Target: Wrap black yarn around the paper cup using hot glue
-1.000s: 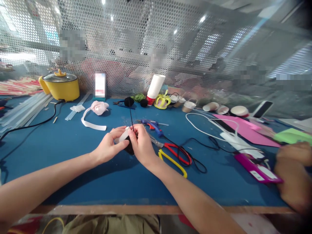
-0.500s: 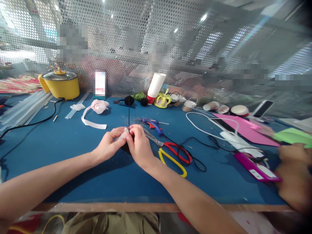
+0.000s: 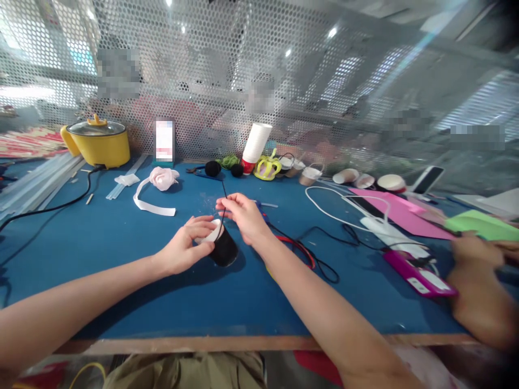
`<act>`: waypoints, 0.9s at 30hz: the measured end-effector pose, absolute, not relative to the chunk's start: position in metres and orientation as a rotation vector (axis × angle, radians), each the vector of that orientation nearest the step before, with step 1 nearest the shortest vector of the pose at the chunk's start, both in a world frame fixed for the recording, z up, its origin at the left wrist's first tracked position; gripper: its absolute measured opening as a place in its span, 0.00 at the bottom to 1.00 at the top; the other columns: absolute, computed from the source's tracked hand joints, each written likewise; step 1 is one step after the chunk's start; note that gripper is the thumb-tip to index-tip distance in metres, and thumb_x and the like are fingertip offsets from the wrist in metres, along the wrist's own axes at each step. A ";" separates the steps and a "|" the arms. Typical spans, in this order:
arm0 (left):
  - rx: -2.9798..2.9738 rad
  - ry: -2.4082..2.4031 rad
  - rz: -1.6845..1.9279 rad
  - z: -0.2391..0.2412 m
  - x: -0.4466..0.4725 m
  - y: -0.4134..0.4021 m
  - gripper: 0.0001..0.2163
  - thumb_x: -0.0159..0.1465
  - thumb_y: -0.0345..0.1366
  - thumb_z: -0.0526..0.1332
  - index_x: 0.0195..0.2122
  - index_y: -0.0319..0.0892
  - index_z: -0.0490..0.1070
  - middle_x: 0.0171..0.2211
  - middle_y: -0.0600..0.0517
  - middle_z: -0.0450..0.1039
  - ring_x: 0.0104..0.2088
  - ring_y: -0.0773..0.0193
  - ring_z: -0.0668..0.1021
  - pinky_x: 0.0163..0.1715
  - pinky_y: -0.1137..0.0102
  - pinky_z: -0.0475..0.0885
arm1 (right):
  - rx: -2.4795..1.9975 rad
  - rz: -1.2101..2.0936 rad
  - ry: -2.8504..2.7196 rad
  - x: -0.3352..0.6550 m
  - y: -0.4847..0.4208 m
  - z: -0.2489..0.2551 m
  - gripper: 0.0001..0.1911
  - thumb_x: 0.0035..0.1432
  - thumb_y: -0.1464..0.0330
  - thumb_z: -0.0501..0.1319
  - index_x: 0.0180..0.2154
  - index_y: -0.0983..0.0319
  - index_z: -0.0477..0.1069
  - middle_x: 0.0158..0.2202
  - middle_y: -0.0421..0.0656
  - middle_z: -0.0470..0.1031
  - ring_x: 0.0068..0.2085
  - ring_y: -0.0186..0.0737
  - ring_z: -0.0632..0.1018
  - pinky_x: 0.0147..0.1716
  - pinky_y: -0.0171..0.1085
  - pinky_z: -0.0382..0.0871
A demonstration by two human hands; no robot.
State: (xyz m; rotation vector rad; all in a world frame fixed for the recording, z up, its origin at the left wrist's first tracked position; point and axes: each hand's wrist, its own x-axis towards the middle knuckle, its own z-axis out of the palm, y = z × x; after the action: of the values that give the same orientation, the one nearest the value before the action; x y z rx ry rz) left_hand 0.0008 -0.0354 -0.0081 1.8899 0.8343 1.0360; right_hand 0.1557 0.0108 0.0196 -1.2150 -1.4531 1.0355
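Note:
My left hand (image 3: 187, 245) is wrapped round a small cup (image 3: 222, 248) with a black outside and white inside, tilted on the blue table (image 3: 121, 281). My right hand (image 3: 242, 214) is raised just above and behind the cup, pinching a thin black strand (image 3: 223, 208) that runs from the cup's rim up past my fingers. Both hands are closed on what they hold.
Scissors with red and yellow handles (image 3: 298, 251) and a black cord lie right of my arm. A yellow pot (image 3: 97, 142), pink ribbon rose (image 3: 162, 177), white cup stack (image 3: 255, 145), pompoms and paper cups line the back. Another person's hand (image 3: 480, 286) rests at right near a pink phone (image 3: 417, 273).
My right hand lifted off the cup and moved up and back, drawing the black strand with it. The cup, earlier hidden under both hands, now shows in my left hand.

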 end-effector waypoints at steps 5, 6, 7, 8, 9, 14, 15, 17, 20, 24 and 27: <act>2.056 0.697 0.924 -0.005 0.002 -0.043 0.05 0.56 0.32 0.57 0.30 0.41 0.72 0.43 0.47 0.73 0.56 0.50 0.63 0.58 0.51 0.44 | -1.278 0.875 -1.612 0.142 0.051 0.031 0.04 0.49 0.68 0.54 0.25 0.61 0.60 0.24 0.39 0.70 0.27 0.33 0.72 0.27 0.34 0.67; 2.073 0.668 0.904 -0.004 0.002 -0.044 0.05 0.56 0.32 0.57 0.29 0.41 0.72 0.42 0.46 0.73 0.55 0.50 0.63 0.58 0.51 0.44 | -1.287 0.827 -1.673 0.135 0.057 0.034 0.04 0.49 0.69 0.55 0.24 0.61 0.60 0.23 0.39 0.69 0.26 0.33 0.72 0.27 0.34 0.66; 2.080 0.636 0.891 -0.003 0.003 -0.044 0.05 0.56 0.32 0.56 0.28 0.41 0.72 0.42 0.46 0.73 0.55 0.50 0.63 0.58 0.52 0.45 | -1.292 0.779 -1.742 0.127 0.061 0.038 0.05 0.48 0.69 0.55 0.22 0.61 0.61 0.22 0.39 0.69 0.27 0.34 0.72 0.28 0.34 0.65; 2.076 0.603 0.885 -0.002 0.003 -0.045 0.05 0.57 0.33 0.56 0.27 0.41 0.71 0.41 0.46 0.73 0.55 0.50 0.64 0.57 0.52 0.47 | -1.292 0.738 -1.820 0.119 0.064 0.040 0.06 0.47 0.70 0.57 0.21 0.61 0.62 0.21 0.39 0.69 0.27 0.34 0.72 0.29 0.34 0.64; 2.065 0.572 0.886 -0.001 0.004 -0.045 0.06 0.57 0.34 0.56 0.26 0.40 0.71 0.41 0.45 0.73 0.54 0.50 0.64 0.57 0.53 0.50 | -1.286 0.709 -1.904 0.110 0.064 0.043 0.06 0.46 0.70 0.58 0.20 0.61 0.63 0.21 0.39 0.70 0.27 0.35 0.72 0.30 0.34 0.63; 1.972 0.557 0.909 -0.004 0.004 -0.043 0.10 0.57 0.38 0.57 0.22 0.40 0.70 0.40 0.44 0.73 0.53 0.49 0.66 0.54 0.54 0.56 | -1.310 0.724 -2.333 0.087 0.059 0.045 0.12 0.38 0.68 0.65 0.12 0.61 0.65 0.12 0.37 0.68 0.19 0.33 0.69 0.23 0.32 0.60; 1.952 0.571 0.917 -0.006 0.004 -0.042 0.09 0.56 0.39 0.58 0.22 0.40 0.70 0.41 0.44 0.73 0.53 0.49 0.65 0.54 0.54 0.56 | -1.346 0.705 -2.378 0.090 0.059 0.045 0.13 0.40 0.67 0.64 0.12 0.61 0.65 0.11 0.37 0.66 0.17 0.33 0.69 0.21 0.32 0.60; 1.911 0.595 0.943 -0.009 0.003 -0.040 0.09 0.56 0.39 0.59 0.24 0.40 0.71 0.44 0.43 0.71 0.55 0.49 0.64 0.54 0.54 0.56 | -1.444 0.591 -2.396 0.105 0.060 0.048 0.14 0.47 0.65 0.61 0.14 0.61 0.66 0.11 0.38 0.67 0.18 0.34 0.70 0.22 0.33 0.60; 1.884 0.626 0.992 -0.013 0.001 -0.036 0.08 0.56 0.38 0.59 0.24 0.40 0.70 0.47 0.43 0.69 0.55 0.51 0.64 0.55 0.55 0.56 | -1.651 0.301 -2.285 0.145 0.061 0.053 0.15 0.55 0.62 0.53 0.21 0.61 0.68 0.20 0.44 0.73 0.27 0.40 0.75 0.29 0.36 0.62; 1.911 0.679 1.043 -0.012 -0.001 -0.031 0.06 0.55 0.36 0.59 0.24 0.39 0.69 0.46 0.42 0.69 0.53 0.52 0.66 0.55 0.55 0.56 | -1.984 0.043 -2.096 0.202 0.056 0.047 0.14 0.59 0.63 0.50 0.32 0.65 0.70 0.34 0.54 0.74 0.40 0.49 0.74 0.37 0.43 0.63; 1.938 0.731 1.063 -0.010 -0.002 -0.027 0.05 0.54 0.36 0.59 0.25 0.40 0.70 0.45 0.43 0.70 0.53 0.52 0.66 0.55 0.55 0.57 | -2.182 0.081 -2.094 0.229 0.053 0.029 0.13 0.58 0.64 0.54 0.40 0.67 0.69 0.41 0.51 0.71 0.41 0.43 0.73 0.39 0.43 0.67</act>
State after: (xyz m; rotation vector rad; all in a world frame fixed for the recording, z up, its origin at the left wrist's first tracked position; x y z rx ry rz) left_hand -0.0018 -0.0271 -0.0096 1.9378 0.7309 1.0628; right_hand 0.2286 0.0529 0.0292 -2.1823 -2.0938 0.0812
